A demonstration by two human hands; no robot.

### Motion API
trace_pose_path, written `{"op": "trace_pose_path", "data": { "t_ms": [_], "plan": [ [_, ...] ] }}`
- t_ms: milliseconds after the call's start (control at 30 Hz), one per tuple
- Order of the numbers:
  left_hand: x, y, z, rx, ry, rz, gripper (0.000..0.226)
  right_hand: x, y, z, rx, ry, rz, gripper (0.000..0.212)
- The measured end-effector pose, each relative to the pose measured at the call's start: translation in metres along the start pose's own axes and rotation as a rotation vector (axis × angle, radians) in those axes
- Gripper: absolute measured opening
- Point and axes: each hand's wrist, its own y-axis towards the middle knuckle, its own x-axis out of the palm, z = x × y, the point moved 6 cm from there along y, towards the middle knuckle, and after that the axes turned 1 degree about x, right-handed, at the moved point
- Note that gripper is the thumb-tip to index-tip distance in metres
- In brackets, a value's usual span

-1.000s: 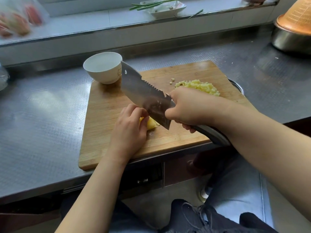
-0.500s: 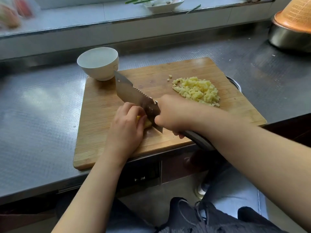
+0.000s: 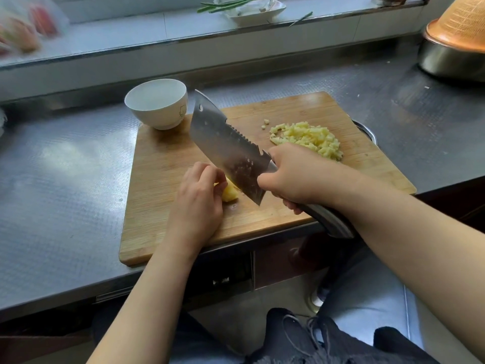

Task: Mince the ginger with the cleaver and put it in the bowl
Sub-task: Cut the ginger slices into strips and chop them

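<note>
A wooden cutting board (image 3: 162,164) lies on the steel counter. My left hand (image 3: 196,200) pins a small yellow ginger piece (image 3: 230,193) against the board, fingers curled over it. My right hand (image 3: 296,174) grips the handle of a steel cleaver (image 3: 225,145), whose blade is lifted and tilted just to the right of the ginger piece, with bits stuck to its face. A pile of minced ginger (image 3: 309,136) sits on the board's far right part. An empty white bowl (image 3: 157,102) stands at the board's far left corner.
The steel counter (image 3: 65,179) extends left and right of the board. A metal pot with an orange colander (image 3: 456,40) stands far right. On the window ledge sits a white dish with green onions (image 3: 249,6). Blurred bags (image 3: 21,30) lie far left.
The cleaver came down onto the ginger piece half a second ago and is now raised again. My left hand stays on the ginger piece.
</note>
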Motion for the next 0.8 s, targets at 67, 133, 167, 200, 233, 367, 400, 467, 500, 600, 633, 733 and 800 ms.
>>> {"op": "trace_pose_path", "data": {
  "t_ms": [67, 133, 167, 200, 233, 367, 400, 467, 500, 600, 633, 733, 800],
  "plan": [
    [0.001, 0.0, 0.0, -0.011, 0.003, -0.013, 0.01, -0.001, -0.003, -0.006, -0.017, -0.019, -0.008, 0.005],
    [0.001, 0.0, 0.0, -0.019, -0.002, -0.014, 0.009, 0.0, -0.003, -0.011, -0.022, -0.048, -0.013, 0.007],
    [0.0, 0.0, 0.0, -0.02, -0.005, -0.011, 0.009, 0.001, -0.002, -0.013, -0.02, -0.062, -0.016, 0.006],
    [0.0, 0.0, 0.0, -0.024, -0.008, -0.008, 0.009, 0.001, -0.002, -0.015, -0.019, -0.077, -0.02, 0.007],
    [0.0, 0.0, 0.0, -0.029, -0.012, -0.009, 0.008, 0.002, -0.001, -0.017, -0.019, -0.092, -0.026, 0.011],
    [0.0, -0.001, 0.0, -0.057, -0.023, -0.022, 0.008, 0.0, 0.003, -0.024, 0.013, -0.136, -0.059, 0.017],
    [0.0, -0.002, 0.0, -0.063, -0.028, -0.027, 0.008, 0.0, 0.005, -0.026, 0.026, -0.144, -0.071, 0.016],
    [0.0, -0.002, -0.001, -0.077, -0.052, -0.041, 0.008, -0.001, 0.007, -0.029, 0.044, -0.159, -0.092, 0.014],
    [0.0, -0.002, -0.002, -0.088, -0.065, -0.049, 0.008, -0.001, 0.009, -0.03, 0.052, -0.167, -0.1, 0.014],
    [0.001, -0.003, -0.003, -0.104, -0.071, -0.061, 0.008, 0.002, 0.011, -0.032, 0.067, -0.185, -0.126, 0.013],
    [0.001, -0.003, -0.003, -0.104, -0.071, -0.06, 0.008, 0.003, 0.012, -0.033, 0.069, -0.19, -0.133, 0.013],
    [0.002, -0.003, -0.004, -0.102, -0.074, -0.052, 0.008, 0.007, 0.014, -0.033, 0.068, -0.207, -0.138, 0.014],
    [0.002, -0.003, -0.005, -0.093, -0.073, -0.04, 0.007, 0.012, 0.015, -0.031, 0.066, -0.213, -0.142, 0.015]
  ]
}}
